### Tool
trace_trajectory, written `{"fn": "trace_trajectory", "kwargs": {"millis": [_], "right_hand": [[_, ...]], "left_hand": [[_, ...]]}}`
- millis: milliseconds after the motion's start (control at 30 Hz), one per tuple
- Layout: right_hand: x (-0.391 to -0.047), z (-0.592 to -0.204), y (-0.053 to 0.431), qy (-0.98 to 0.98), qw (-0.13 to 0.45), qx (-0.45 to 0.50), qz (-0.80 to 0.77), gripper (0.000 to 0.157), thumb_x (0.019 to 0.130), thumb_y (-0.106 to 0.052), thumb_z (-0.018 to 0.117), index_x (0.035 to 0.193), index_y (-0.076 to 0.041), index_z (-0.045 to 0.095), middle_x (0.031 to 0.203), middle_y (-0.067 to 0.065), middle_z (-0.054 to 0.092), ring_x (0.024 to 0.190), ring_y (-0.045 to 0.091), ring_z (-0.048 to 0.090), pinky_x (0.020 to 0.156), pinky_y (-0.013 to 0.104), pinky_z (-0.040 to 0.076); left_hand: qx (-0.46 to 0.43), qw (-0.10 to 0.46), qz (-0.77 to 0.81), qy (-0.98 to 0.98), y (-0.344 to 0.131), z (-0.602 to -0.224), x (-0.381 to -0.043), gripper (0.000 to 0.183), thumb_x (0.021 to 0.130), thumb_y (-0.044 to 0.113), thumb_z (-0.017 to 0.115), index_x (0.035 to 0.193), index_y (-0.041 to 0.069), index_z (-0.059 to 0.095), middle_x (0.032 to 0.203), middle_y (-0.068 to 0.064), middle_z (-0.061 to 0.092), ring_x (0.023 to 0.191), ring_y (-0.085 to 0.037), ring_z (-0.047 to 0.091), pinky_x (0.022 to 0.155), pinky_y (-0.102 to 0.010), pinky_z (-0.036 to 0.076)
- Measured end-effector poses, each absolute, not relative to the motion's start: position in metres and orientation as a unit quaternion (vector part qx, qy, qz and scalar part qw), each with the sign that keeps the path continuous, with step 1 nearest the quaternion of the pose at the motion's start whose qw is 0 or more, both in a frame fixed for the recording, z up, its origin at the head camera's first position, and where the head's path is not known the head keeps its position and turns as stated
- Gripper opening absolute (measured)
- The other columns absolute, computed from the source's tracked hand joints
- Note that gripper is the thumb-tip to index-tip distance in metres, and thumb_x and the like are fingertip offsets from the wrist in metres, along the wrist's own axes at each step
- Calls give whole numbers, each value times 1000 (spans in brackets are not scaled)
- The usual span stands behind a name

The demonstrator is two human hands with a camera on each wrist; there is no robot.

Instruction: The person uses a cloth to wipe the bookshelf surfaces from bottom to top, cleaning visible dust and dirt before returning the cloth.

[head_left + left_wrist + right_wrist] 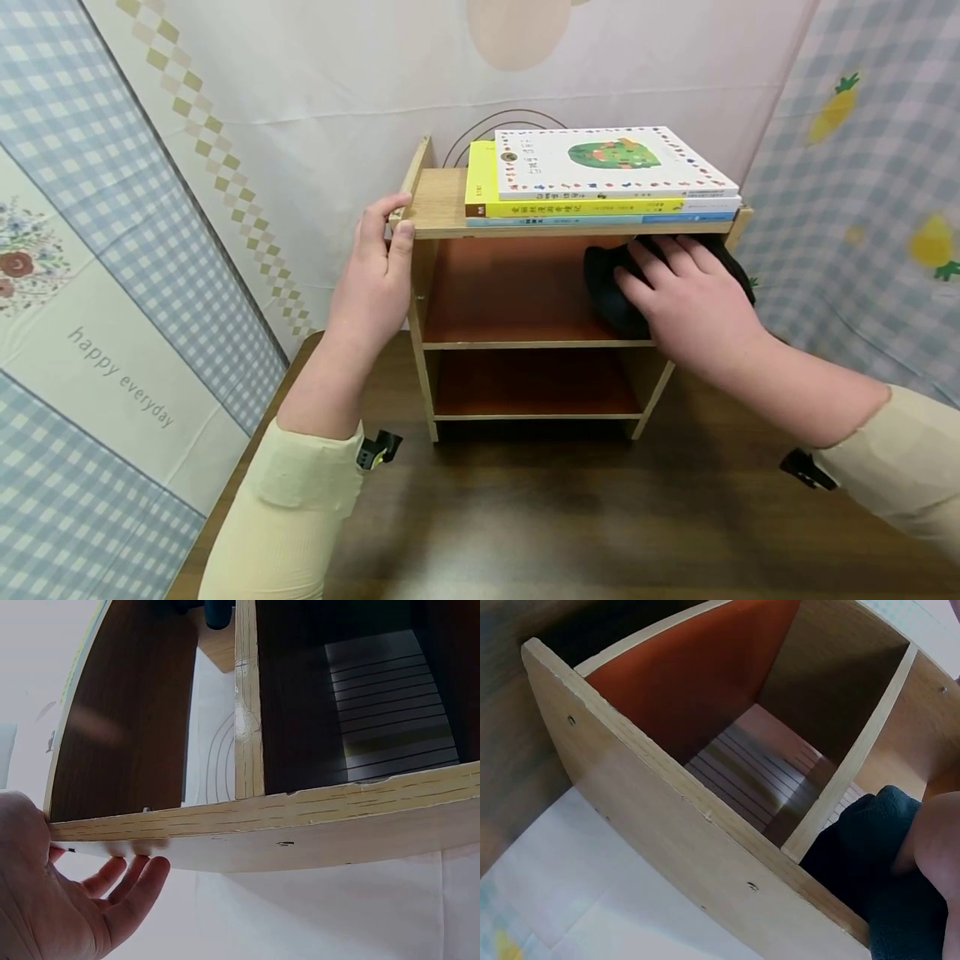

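Note:
A small wooden shelf unit [532, 343] stands on the floor, its compartments facing me. At its upper left corner my left hand [375, 275] holds the side panel, thumb at the front edge. Its fingers [142, 892] touch the panel's outer face in the left wrist view. My right hand [693, 300] holds a dark green cloth [611, 287] inside the upper compartment, at the right side just under the top board. In the right wrist view the cloth [877, 825] bunches about the hand, and most fingers are hidden.
Several books [600, 204] lie stacked on the top board, a white one uppermost. Brown wood-look floor [525, 517] spreads in front. Patterned cloth hangings [315, 75] surround the shelf at the back and both sides.

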State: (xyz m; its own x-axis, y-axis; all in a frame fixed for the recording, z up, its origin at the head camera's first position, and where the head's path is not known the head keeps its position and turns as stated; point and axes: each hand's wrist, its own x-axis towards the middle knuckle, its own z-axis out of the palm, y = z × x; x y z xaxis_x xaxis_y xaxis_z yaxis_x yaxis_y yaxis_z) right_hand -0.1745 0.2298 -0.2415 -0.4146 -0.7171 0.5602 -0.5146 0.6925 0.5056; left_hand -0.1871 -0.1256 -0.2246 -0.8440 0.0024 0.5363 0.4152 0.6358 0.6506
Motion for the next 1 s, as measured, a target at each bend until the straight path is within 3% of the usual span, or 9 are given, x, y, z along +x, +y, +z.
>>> {"fn": "trace_trajectory", "kwargs": {"millis": [167,433,1000], "right_hand": [[-174,-240,224,-833,404,362,-109,31,91,-5,46,115,1,64,126,26,58,113,50,49,90,58,39],[-170,-238,217,-869,363,323,-94,38,85,-10,63,122,-2,64,130,25,56,117,50,46,99,63,33],[-165,-248,207,-922,269,274,-42,37,90,-12,61,127,-5,63,133,24,56,124,52,45,104,67,28]], "left_hand": [[-119,254,-409,-868,-125,-224,-187,47,104,56,29,146,36,35,155,4,33,130,-26,46,99,-55,38],[-118,250,-409,-869,-125,-224,-187,48,104,57,28,147,37,34,155,5,32,129,-28,47,98,-55,39],[-112,249,-411,-870,-124,-224,-185,48,103,57,28,147,37,34,156,4,32,130,-27,46,98,-56,39]]}}
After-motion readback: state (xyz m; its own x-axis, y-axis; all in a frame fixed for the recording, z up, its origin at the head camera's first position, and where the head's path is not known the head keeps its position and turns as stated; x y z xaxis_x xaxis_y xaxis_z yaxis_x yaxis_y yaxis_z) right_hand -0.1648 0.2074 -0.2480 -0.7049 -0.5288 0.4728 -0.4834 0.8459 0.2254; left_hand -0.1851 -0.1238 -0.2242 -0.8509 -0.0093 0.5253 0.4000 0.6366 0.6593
